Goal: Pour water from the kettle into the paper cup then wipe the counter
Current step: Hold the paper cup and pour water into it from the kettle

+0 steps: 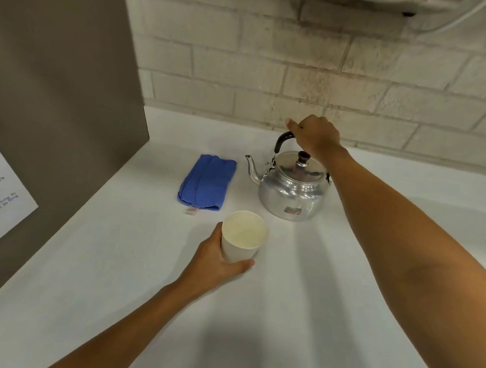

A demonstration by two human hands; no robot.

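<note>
I have my right hand point(317, 137) wrapped over the black handle point(283, 140) of the kettle point(291, 194), fingers curled shut around the top of the arch; the kettle's base looks to be resting on the white bench point(282, 321), lid on. My left hand point(216, 261) is clamped on the paper cup point(242, 237), thumb across the near side and the other fingers hidden behind its far wall. The cup stands upright and, as far as I can see, is dry inside, so I judge pouring has not begun.

What the pour turns on: the spout point(252, 167) sticks out to the left of my right-hand fingers, pointing towards the blue cloth point(206, 184), while the cup sits nearer to me and slightly left of those same fingers, just in front of the kettle's body. Spout and cup mouth are apart, with the spout aimed past the cup. I reckon I must lift and swing the spout round towards me, or bring the cup up and under it with my left, which already has it.

The cloth lies folded, its long axis running away from me, just beyond my left-hand fingers, so that hand is nearer for wiping.
</note>
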